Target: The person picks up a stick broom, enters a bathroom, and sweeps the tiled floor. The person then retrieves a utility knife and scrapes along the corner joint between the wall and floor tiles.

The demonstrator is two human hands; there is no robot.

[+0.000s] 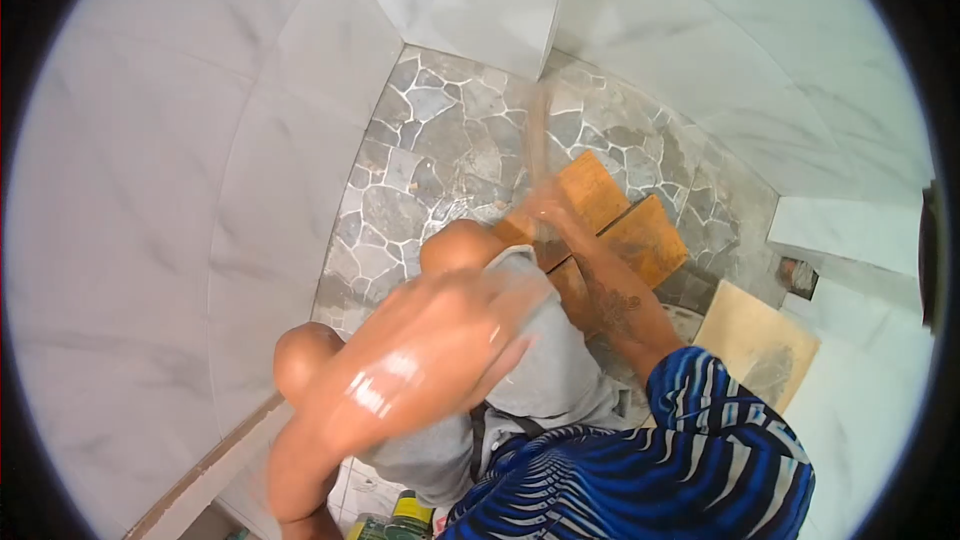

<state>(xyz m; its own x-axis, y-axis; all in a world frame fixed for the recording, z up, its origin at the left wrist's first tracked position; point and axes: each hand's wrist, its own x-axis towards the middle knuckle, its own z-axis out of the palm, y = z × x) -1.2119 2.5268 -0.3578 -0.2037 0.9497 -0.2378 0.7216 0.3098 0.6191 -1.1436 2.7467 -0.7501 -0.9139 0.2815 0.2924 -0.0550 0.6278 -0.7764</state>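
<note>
My left hand (445, 325) is raised across my lap, in front of my knees and grey shorts (550, 370). Motion smears its fingers, and wet shine shows on the wrist. My right hand (545, 205) reaches forward over orange-brown wooden boards (590, 190). It looks closed around a long, thin brownish thing (538, 130), which points toward the far corner and is too blurred to name. Beneath lies a floor of irregular grey stone tiles (440, 140) with white joints, some filmed with grey.
Marbled pale wall panels (270, 140) close in on the left, and others (740, 60) on the right. A light tan board (755, 340) leans at the right, below a wall opening (798, 277). Green-and-yellow containers (408, 515) stand at the bottom, near a ledge (215, 460).
</note>
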